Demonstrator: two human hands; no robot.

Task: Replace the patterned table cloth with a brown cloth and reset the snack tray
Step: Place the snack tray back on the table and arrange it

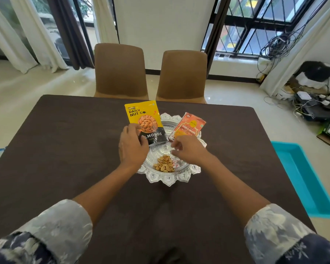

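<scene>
- Dark brown cloth (65, 149): covers the tabletop.
- Silver embossed scalloped tray (168, 181): on the cloth, at table centre.
- Yellow-and-black almond pouch (144, 119): at the tray's 11 o'clock, its lower corner gripped by the left hand (132, 145).
- Orange snack packet (189, 124): at the tray's 1 o'clock.
- Heap of tan nut shells (165, 163): inside the tray, 6 o'clock.
- Right hand (187, 149): over the tray, fingers curled; whether they hold anything, cannot tell.
</scene>
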